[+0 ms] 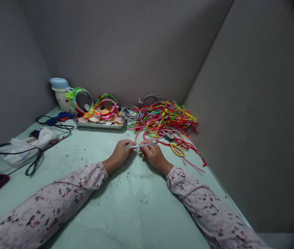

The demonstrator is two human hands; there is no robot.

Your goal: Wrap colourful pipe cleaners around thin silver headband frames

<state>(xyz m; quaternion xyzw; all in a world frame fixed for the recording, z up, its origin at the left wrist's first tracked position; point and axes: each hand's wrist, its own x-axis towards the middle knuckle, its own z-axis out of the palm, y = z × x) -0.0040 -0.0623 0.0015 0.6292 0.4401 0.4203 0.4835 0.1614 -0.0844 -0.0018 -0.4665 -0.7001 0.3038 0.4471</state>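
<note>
The left hand (pixel 124 149) and right hand (pixel 153 155) together pinch a pale strip (pixel 137 146), in front of the metal tray (pixel 100 126) and to its right. Beside the tray's right end lie tangled fuzzy stems (pixel 162 117); left of it stands a lidded cup (pixel 63 98).

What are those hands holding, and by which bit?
A thin pale strip: the left hand holds it towards one end, the right hand towards the other.

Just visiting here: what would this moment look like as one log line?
left hand: holds pale strip | right hand: holds same strip | beyond, left: metal tray with shells | beyond, right: tangle of colourful strands
</note>
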